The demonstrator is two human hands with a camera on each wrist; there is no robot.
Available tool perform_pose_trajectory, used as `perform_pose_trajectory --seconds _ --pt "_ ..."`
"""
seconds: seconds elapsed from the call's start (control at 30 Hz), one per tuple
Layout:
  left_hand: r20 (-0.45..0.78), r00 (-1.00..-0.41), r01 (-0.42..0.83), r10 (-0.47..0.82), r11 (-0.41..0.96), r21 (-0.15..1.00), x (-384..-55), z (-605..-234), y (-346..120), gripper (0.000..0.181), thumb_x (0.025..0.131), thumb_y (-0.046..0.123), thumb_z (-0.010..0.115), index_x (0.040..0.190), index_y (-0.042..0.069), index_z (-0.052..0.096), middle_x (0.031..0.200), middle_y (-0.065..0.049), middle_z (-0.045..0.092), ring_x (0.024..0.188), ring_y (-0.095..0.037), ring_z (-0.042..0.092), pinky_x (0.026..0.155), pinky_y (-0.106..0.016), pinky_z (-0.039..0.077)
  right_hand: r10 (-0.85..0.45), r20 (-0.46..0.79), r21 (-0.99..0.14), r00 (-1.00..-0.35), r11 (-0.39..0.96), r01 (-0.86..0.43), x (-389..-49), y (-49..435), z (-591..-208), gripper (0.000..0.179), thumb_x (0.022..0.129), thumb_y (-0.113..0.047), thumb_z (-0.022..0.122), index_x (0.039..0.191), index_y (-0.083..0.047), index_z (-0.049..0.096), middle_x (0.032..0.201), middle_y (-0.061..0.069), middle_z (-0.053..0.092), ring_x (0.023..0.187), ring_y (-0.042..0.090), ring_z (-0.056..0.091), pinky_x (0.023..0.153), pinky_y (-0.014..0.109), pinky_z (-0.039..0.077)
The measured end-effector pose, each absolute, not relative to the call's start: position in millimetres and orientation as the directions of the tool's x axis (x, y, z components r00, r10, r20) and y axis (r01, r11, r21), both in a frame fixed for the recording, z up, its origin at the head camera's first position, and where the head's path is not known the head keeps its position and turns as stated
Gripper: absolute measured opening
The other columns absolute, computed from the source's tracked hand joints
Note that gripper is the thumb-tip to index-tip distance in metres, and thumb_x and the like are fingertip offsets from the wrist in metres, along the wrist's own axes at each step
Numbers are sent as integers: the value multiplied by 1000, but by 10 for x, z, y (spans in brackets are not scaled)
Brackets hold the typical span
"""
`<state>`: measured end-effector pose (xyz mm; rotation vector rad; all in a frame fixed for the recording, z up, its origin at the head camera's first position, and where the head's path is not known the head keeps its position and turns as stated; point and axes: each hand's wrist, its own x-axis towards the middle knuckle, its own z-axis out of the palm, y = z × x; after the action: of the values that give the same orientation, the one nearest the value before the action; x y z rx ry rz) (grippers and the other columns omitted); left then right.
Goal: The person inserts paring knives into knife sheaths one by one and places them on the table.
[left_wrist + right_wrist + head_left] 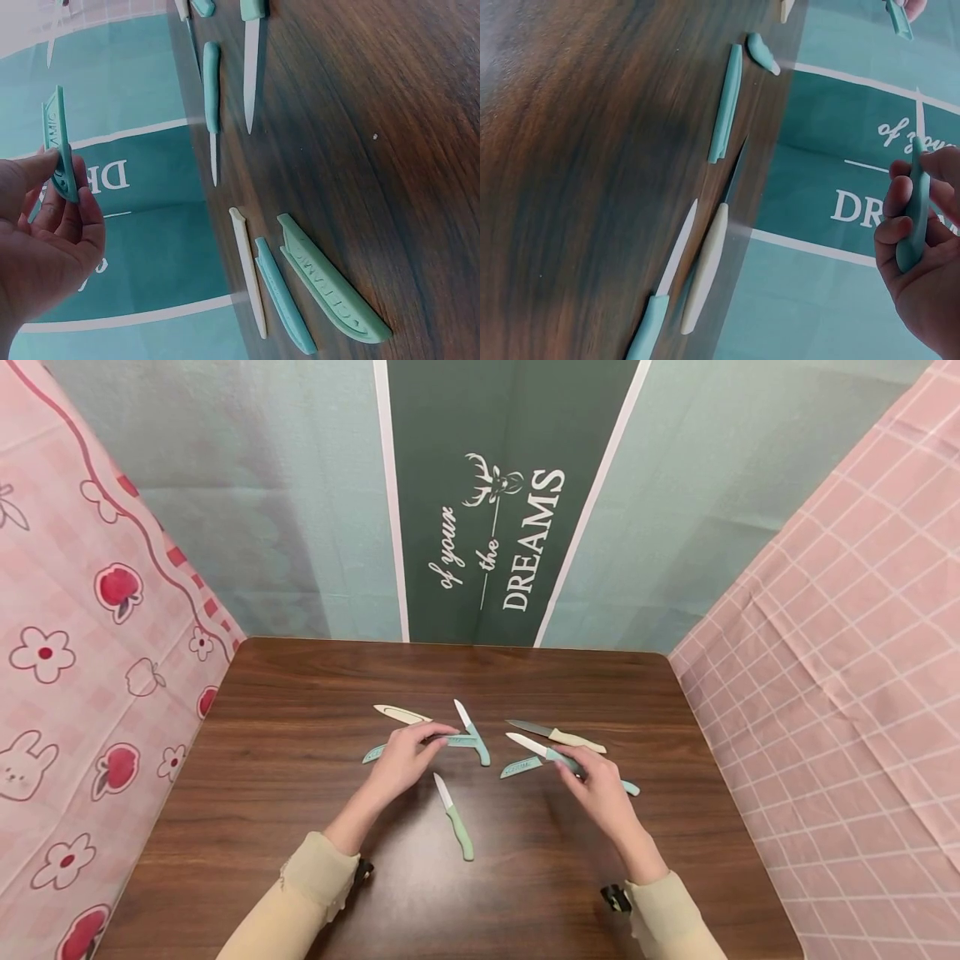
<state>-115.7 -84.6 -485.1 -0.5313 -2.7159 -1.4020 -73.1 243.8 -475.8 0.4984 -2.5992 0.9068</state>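
My left hand (405,762) pinches a blue-green knife sheath (57,142) between thumb and fingers, raised above the table. In my right hand (598,783) is a paring knife (916,202) with a blue-green handle and white blade, its tip pointing away from the palm. Beneath the left hand lie a cream sheath (247,274), a blue sheath (285,296) and a green sheath (334,289). Another blue sheath (520,767) rests just left of the right hand. A blue-handled knife (632,788) is partly hidden under that hand.
A blue-handled knife (480,745) lies between the hands, with a green-handled knife (459,835) nearer the front. Behind the right hand is a cream-handled knife (577,741) with a grey blade. Cloth hangings border the brown table (300,677) at the back and sides.
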Motion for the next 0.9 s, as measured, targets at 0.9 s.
perform_pose_trajectory --seconds 0.9 --pt "219 -932 340 289 489 803 -1138 -4699 -728 21 100 22 61 116 21 74 112 3 73 99 -13 69 80 -28 58 -267 483 -539 -834 660 -524 -752 2339 -4637 28 81 1 77 106 -11 74 93 1 75 76 7 63 68 13 47"
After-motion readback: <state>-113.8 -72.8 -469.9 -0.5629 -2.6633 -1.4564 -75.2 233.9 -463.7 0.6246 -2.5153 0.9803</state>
